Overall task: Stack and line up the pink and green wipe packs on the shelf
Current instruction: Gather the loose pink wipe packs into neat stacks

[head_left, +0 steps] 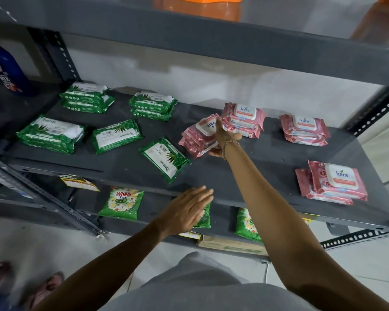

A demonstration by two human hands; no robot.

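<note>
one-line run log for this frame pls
right hand: gripping pink pack stack | left hand: open, empty | green packs: unaligned

Shelf: dark grey metal board [245,173].
Left half: green plastic wipe packs [117,136], some stacked.
Right half: pink plastic wipe packs [304,129], stacked in pairs.

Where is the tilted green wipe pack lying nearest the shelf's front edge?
The tilted green wipe pack lies mid-shelf in the head view, just left of the pink packs held by the right hand.
</note>
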